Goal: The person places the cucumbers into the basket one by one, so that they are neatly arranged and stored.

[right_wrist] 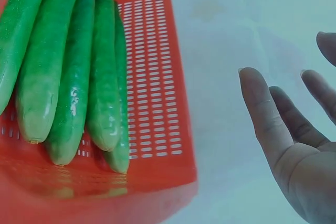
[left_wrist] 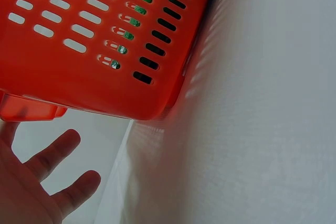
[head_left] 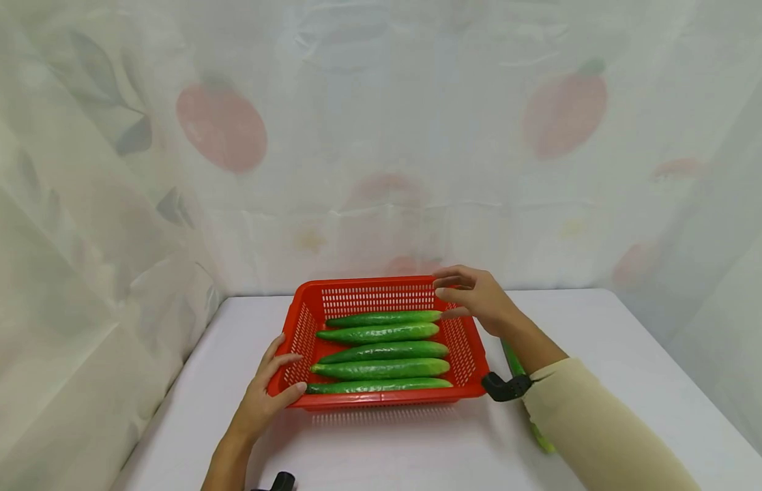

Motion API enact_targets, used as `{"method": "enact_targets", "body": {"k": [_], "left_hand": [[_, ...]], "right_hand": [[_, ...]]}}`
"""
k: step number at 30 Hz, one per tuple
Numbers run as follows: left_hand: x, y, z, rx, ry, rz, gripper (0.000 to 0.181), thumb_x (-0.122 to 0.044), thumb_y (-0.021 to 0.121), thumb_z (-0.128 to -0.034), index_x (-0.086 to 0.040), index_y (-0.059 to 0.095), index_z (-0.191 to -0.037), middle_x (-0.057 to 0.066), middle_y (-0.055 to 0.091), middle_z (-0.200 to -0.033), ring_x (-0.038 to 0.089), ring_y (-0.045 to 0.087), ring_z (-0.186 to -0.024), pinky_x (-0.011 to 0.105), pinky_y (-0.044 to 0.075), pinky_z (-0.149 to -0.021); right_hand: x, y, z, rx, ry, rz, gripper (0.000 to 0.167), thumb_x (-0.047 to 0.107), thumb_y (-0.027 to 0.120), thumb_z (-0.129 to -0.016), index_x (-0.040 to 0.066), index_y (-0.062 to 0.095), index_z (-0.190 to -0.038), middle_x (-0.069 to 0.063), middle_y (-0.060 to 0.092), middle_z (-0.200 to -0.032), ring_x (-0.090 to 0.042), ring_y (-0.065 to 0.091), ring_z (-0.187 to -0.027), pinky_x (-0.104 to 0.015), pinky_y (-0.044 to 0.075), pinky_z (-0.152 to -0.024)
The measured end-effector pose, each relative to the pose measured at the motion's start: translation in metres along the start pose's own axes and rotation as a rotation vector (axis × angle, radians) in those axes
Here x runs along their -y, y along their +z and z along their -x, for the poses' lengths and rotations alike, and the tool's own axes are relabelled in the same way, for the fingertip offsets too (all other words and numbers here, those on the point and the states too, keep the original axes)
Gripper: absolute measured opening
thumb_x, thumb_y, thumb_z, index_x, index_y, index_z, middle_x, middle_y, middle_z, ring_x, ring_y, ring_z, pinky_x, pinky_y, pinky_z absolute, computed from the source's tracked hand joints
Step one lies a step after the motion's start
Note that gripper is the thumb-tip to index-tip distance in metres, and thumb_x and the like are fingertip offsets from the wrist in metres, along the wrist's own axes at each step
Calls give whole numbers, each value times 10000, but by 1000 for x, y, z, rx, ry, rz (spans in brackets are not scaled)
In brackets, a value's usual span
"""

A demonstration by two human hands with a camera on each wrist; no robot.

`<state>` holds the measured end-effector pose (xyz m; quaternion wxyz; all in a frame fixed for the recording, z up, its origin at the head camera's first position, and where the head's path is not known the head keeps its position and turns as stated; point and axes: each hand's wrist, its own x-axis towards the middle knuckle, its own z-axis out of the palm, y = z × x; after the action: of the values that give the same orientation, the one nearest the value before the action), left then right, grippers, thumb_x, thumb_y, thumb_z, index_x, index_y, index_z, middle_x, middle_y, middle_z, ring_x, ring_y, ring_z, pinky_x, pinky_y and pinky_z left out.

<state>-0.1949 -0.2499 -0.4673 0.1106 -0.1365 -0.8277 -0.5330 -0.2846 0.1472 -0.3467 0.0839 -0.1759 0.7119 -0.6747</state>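
Several green cucumbers (head_left: 383,369) lie side by side in a red perforated plastic basket (head_left: 381,397). My left hand (head_left: 262,395) rests at the basket's near left corner, thumb and a finger reaching over the rim; in the left wrist view two of its fingers (left_wrist: 79,192) extend loosely outside the basket. Above the far right corner is my right hand (head_left: 475,298), holding nothing, its fingers spread and slightly bent. In the right wrist view that hand (right_wrist: 296,150) stands apart from the basket (right_wrist: 181,177). One more cucumber (head_left: 540,436) lies on the table, partly hidden under my right forearm.
The basket stands on a white table (head_left: 381,457). Pale curtains (head_left: 381,136) with faded fruit prints hang close behind the table and along both sides. A black strap mount (head_left: 506,387) sits on my right wrist.
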Motion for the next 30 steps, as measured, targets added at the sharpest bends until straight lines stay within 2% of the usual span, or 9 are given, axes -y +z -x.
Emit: {"method": "enact_targets", "body": {"k": [8, 15, 26, 30], "left_hand": [[-1, -2, -1, 2, -8, -7, 411, -155, 684, -862, -74, 580, -1251, -4, 151, -1578, 338, 222, -1370, 601, 308, -968], [-2, -2, 1, 5, -15, -22, 402, -155, 679, -868, -79, 583, -1250, 2, 150, -1577, 335, 256, -1353, 481, 381, -948], [-3, -1, 0, 4, -22, -18, 412, -170, 677, -863, -82, 583, -1254, 2, 149, -1579, 327, 244, -1361, 530, 354, -963], [-3, -1, 0, 4, -19, -15, 409, -160, 675, -862, -73, 583, -1251, 11, 148, -1579, 334, 246, -1359, 549, 347, -962]], "right_hand": [[11, -6, 22, -41, -37, 17, 453, 166, 683, -910, 21, 531, -1311, -198, 523, -1279, -352, 543, -1126, -502, 515, -788], [12, -13, 36, -58, -87, 36, 449, 168, 675, -916, 21, 527, -1314, -208, 541, -1263, -314, 569, -1108, -522, 514, -775], [12, -27, 70, -128, -156, 143, 404, 163, 642, -940, 44, 535, -1311, -173, 558, -1265, -271, 575, -1106, -464, 537, -750], [12, -32, 81, -146, -188, 146, 381, 130, 629, -947, 39, 540, -1306, -151, 571, -1250, -251, 576, -1109, -436, 542, -749]]}}
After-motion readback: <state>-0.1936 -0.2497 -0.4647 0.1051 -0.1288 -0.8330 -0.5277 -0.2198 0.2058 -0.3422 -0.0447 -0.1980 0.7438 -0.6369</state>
